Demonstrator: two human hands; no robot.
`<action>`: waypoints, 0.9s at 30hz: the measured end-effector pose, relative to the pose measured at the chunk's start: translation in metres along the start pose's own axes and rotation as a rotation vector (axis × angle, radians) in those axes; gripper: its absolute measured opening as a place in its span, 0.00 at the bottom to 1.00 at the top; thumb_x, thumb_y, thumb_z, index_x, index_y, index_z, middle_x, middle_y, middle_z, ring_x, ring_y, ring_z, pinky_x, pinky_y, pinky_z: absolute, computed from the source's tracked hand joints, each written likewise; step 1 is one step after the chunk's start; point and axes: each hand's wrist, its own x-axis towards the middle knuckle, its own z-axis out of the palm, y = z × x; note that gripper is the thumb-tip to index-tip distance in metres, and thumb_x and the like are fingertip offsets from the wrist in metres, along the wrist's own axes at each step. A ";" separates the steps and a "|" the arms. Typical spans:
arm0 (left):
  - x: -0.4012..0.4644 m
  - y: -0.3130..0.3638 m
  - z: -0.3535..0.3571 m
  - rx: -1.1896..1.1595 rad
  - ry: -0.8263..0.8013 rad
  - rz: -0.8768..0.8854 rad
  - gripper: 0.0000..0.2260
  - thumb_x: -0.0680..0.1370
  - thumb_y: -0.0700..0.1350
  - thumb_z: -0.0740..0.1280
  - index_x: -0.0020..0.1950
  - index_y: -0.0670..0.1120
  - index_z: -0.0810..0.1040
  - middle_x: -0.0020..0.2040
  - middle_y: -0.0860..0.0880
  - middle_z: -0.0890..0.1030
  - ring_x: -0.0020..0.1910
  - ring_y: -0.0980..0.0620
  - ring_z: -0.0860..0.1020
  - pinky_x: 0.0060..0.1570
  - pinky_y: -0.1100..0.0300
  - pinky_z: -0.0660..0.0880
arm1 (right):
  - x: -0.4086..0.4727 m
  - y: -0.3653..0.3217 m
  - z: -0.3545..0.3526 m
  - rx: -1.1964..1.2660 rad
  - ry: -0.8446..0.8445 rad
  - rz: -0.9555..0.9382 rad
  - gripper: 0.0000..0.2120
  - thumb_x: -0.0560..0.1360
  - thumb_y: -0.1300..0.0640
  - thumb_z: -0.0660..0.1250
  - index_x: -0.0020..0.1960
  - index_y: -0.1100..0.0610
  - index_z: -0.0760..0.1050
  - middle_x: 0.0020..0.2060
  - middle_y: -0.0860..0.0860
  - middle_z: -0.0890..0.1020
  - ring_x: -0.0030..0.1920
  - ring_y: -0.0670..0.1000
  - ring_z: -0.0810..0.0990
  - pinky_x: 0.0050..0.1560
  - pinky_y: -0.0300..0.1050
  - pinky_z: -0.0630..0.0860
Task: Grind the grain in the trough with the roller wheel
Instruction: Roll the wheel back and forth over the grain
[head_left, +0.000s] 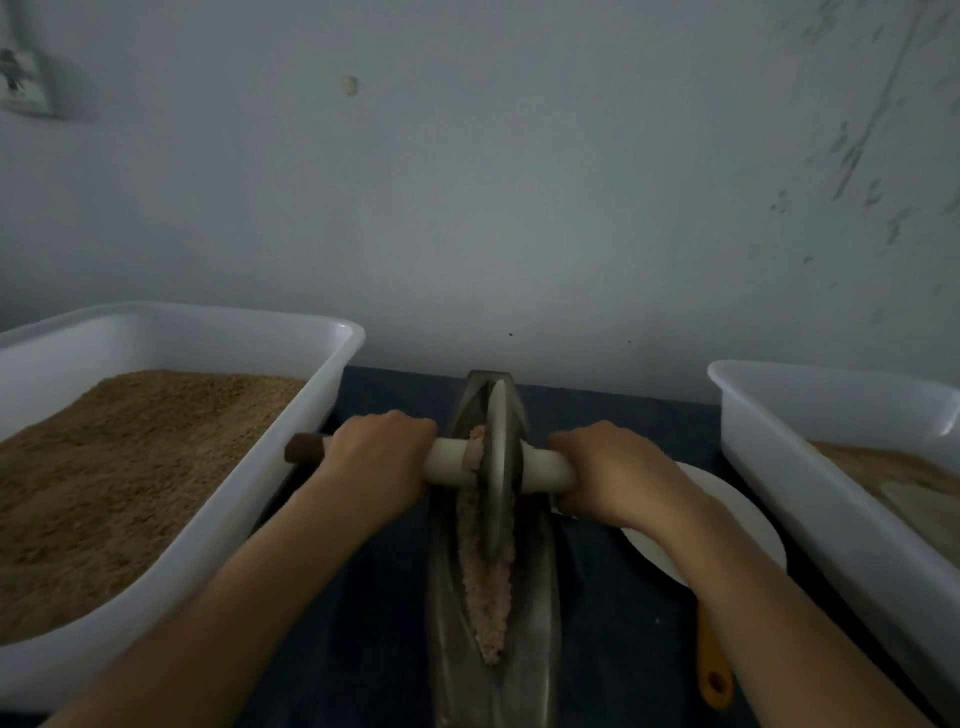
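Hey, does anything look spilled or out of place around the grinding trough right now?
Nothing spilled. The grain stays in the trough, though some clings to the roller wheel near its axle. The left hand and right hand grip the handle evenly.

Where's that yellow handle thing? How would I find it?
Start at the metal trough in the middle, then look right to the white plate. The yellow handle pokes out beneath it, toward the person. It is the only yellow thing, with a hole in its end.
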 end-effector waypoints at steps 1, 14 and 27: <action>0.004 0.000 0.005 0.011 0.082 -0.011 0.10 0.75 0.49 0.66 0.53 0.51 0.69 0.52 0.51 0.77 0.51 0.52 0.75 0.49 0.59 0.66 | 0.007 0.002 0.006 -0.016 0.086 0.012 0.07 0.70 0.55 0.66 0.42 0.50 0.68 0.44 0.49 0.78 0.41 0.51 0.75 0.32 0.42 0.62; 0.003 0.002 0.010 0.025 0.190 -0.005 0.10 0.75 0.49 0.66 0.51 0.51 0.66 0.53 0.52 0.76 0.52 0.52 0.75 0.54 0.59 0.67 | 0.009 0.006 0.019 -0.043 0.234 -0.008 0.05 0.72 0.56 0.64 0.44 0.52 0.67 0.47 0.51 0.79 0.47 0.53 0.76 0.38 0.44 0.58; -0.026 0.003 -0.018 0.047 -0.222 0.078 0.12 0.73 0.49 0.69 0.55 0.50 0.74 0.53 0.52 0.78 0.51 0.54 0.77 0.53 0.59 0.74 | -0.033 -0.010 -0.018 0.018 -0.251 -0.057 0.12 0.69 0.55 0.70 0.52 0.55 0.75 0.44 0.50 0.78 0.43 0.49 0.77 0.36 0.39 0.70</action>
